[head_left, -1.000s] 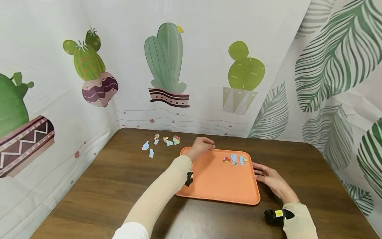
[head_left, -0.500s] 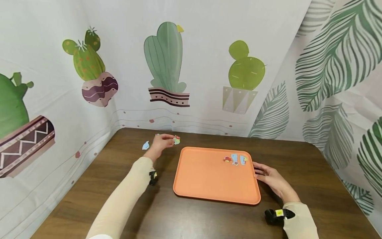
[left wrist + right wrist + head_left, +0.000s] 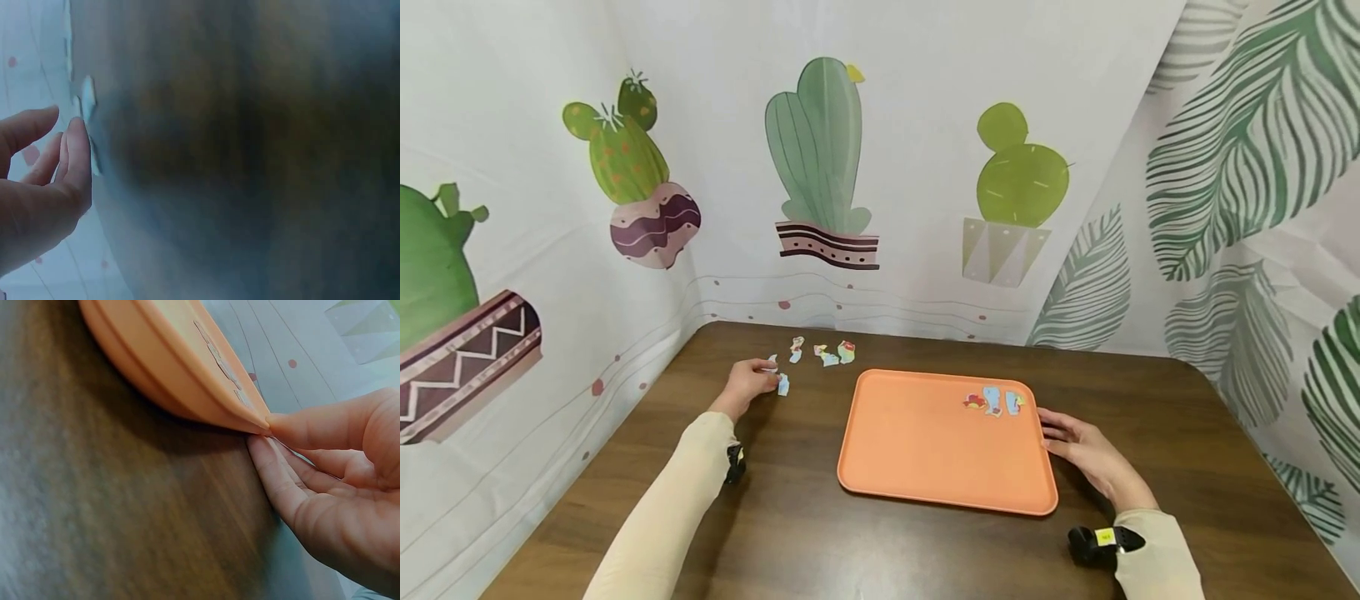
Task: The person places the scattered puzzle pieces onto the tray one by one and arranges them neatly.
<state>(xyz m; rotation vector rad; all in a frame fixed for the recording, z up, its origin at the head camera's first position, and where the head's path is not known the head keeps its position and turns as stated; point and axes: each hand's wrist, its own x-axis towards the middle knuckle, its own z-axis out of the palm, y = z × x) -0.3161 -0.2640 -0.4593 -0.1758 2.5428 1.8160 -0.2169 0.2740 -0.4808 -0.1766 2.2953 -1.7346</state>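
At the far left of the table my left hand (image 3: 751, 383) reaches over two light blue paper puzzle pieces. One piece (image 3: 783, 385) lies by its fingertips; the other (image 3: 772, 359) is partly hidden behind them. The left wrist view has the thumb apart from the fingers of the left hand (image 3: 53, 181), nothing held between them. On the right my right hand (image 3: 1088, 454) pinches the edge of an orange tray (image 3: 940, 467), its thumb on the rim and a finger below in the right wrist view. A red piece (image 3: 974, 402) and two blue pieces (image 3: 992, 400) lie on the tray.
Several more printed pieces (image 3: 826, 356) lie near the back edge of the brown wooden table (image 3: 805, 542). A white cloth (image 3: 917, 167) printed with cacti and leaves hangs behind and beside the table.
My left hand has moved from above the tray leftward, past the back pieces, to the light blue ones. My right hand has stayed at the tray's edge.
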